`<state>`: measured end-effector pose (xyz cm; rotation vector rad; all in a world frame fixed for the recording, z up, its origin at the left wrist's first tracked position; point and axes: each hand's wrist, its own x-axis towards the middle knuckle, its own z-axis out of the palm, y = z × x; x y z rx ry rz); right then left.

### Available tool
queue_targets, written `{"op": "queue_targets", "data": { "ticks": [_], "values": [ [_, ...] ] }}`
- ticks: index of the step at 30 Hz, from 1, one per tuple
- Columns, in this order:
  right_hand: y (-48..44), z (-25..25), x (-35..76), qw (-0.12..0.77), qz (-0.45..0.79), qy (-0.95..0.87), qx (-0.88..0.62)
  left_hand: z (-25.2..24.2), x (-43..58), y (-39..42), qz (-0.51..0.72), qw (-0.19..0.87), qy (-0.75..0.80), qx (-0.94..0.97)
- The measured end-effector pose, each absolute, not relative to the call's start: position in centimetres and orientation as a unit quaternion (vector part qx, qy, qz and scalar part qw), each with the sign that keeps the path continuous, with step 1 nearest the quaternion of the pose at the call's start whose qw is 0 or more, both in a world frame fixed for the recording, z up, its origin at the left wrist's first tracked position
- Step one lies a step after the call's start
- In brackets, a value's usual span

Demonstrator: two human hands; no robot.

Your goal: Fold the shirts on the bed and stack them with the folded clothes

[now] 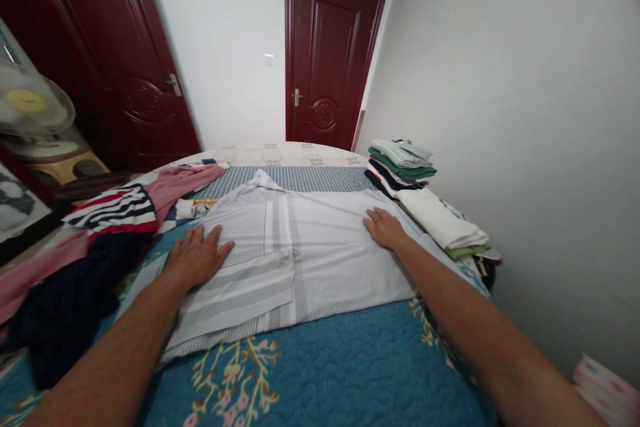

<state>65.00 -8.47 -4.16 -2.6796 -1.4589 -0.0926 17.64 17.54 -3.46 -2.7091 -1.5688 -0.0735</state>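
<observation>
A light grey and white striped shirt (330, 247) lies spread sideways on the bed, its collar toward the far left and one short sleeve folded across its near left part. My left hand (197, 257) rests on the sleeve side with the fingers spread over the cloth. On the right part of the shirt lies my right hand (385, 227), palm down, fingers stretched forward. Neither hand grips the fabric.
Blue floral quilt (340, 367) covers the bed. Unfolded clothes, with a striped navy, red and white garment (120, 210), lie at left. Folded clothes (403, 160) and a folded white garment (443, 217) are stacked at right by the wall. A fan (30, 103) stands far left.
</observation>
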Motion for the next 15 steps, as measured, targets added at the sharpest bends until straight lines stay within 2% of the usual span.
{"op": "queue_targets", "data": {
  "ticks": [8, 15],
  "values": [
    [-3.5, -4.5, 69.9, 0.049, -0.068, -0.439, -0.894, -4.6, 17.1, 18.5, -0.023, 0.025, -0.489, -0.872],
    [-0.8, -4.7, 72.0, 0.046, -0.152, -0.444, -0.882, -4.3, 17.0, 17.8, -0.020, 0.021, -0.501, -0.865]
  ]
}}
